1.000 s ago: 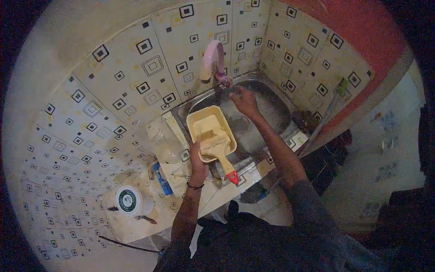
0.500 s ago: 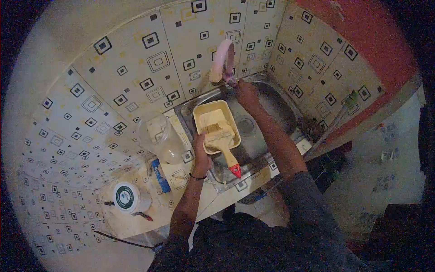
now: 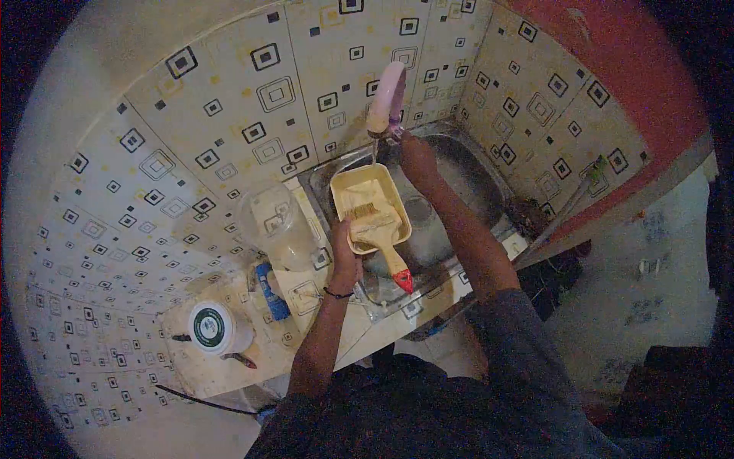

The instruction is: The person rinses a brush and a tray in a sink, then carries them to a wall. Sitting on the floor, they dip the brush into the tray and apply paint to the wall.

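Note:
My left hand grips the left side of a cream plastic tub, holding it over the metal sink. A wide paintbrush lies across the tub, bristles inside and its red-tipped handle jutting over the near rim. At the back of the sink stands a pink curved tap. My right hand is closed at the tap's base, on its knob, which the fingers mostly hide. A thin stream of water falls from the spout towards the tub's far edge.
On the counter left of the sink are a clear plastic container, a blue packet and a white bucket with a green-ringed lid. A brush handle pokes out beside the bucket. Patterned tiled walls enclose the corner.
Water now shows under the spout, where I saw none before. The view has shifted slightly. Both hands keep their holds, with the tub still under the tap.

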`<state>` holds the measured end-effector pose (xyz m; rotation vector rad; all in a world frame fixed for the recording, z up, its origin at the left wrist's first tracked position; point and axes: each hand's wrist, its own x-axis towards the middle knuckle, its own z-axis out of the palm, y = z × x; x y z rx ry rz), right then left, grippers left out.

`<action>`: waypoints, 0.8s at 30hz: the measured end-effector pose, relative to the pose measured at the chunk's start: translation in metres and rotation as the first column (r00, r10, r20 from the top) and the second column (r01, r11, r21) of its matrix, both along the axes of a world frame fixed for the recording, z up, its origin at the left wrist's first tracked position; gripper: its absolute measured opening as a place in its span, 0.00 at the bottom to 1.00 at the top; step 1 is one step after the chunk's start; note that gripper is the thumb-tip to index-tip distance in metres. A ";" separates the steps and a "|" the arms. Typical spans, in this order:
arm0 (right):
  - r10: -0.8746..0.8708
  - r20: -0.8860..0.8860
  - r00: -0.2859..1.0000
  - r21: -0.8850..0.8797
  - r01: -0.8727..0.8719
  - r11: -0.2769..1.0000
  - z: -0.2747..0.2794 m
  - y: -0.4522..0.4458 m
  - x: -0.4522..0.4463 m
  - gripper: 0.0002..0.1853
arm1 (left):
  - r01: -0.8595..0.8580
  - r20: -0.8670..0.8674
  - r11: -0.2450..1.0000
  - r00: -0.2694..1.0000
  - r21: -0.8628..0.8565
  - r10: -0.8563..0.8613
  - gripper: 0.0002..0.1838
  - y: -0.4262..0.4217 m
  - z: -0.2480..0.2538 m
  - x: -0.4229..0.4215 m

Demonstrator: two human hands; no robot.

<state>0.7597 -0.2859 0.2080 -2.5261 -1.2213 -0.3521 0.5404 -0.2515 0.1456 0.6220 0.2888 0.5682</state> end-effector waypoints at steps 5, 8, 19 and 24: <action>0.071 0.026 0.997 0.184 -0.075 0.980 0.005 -0.002 -0.008 0.18 | -0.046 -0.060 0.999 0.997 0.014 0.046 0.20 -0.001 0.001 0.001; 0.067 0.037 0.997 0.149 -0.072 0.986 -0.004 -0.002 0.000 0.17 | -0.023 -0.044 1.000 0.999 0.000 0.023 0.21 0.001 0.000 0.000; 0.057 0.045 0.997 0.151 -0.063 0.986 -0.005 0.000 -0.001 0.13 | -0.012 -0.019 1.000 1.000 -0.019 0.011 0.20 0.001 -0.004 0.002; 0.059 0.149 0.987 0.138 -0.080 0.987 -0.011 -0.001 0.004 0.13 | -0.026 -0.046 0.999 0.999 -0.031 0.025 0.20 0.004 -0.015 0.006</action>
